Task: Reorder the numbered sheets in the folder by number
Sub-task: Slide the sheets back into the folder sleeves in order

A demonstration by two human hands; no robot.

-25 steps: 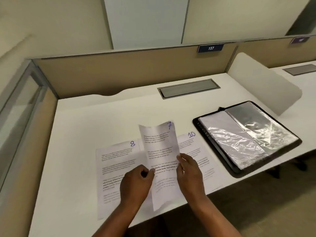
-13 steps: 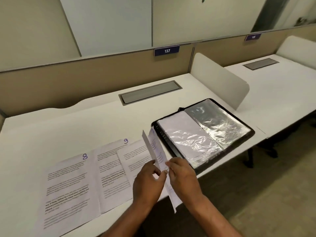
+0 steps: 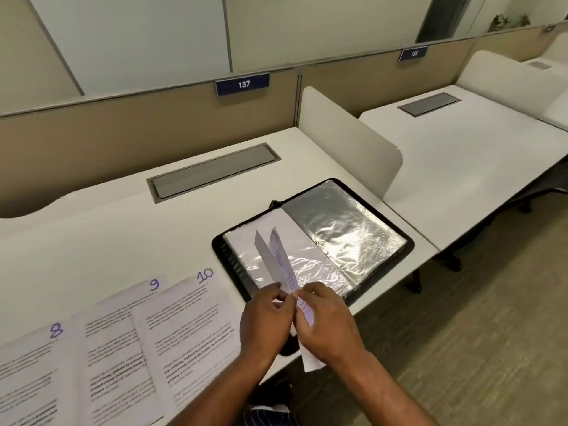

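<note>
- Left hand (image 3: pixel 265 315) and right hand (image 3: pixel 329 322): both are at the near edge of the tabletop (image 3: pixel 123 235). The fingers of both are curled and pinch the lower part of the held sheet (image 3: pixel 281 265).
- Held sheet: upright and bowed lengthwise, seen almost edge-on. Its top stands over the folder (image 3: pixel 218 250) and its bottom hangs below the hands, past the tabletop edge. Its number cannot be read.
- Risk: the tight bow may set a crease. A loosened pinch would probably drop the sheet to the floor, not the tabletop.
- Sheet 8 (image 3: pixel 30 373), sheet 9 (image 3: pixel 110 339) and sheet 10 (image 3: pixel 187 321): flat in an overlapping row, left of the hands, near ends at the tabletop edge.
- Risk: a forearm sweeping left could push the row out of order or over the edge.
- Folder: open and flat, just right of sheet 10. No numbered sheet shows in the left sleeve (image 3: pixel 246 250) or the right sleeve (image 3: pixel 344 229).
- Risk: the sleeve film is wrinkled, so a bowed corner may snag at the opening and buckle. Feeding into the wrong sleeve would break the number sequence.
</note>
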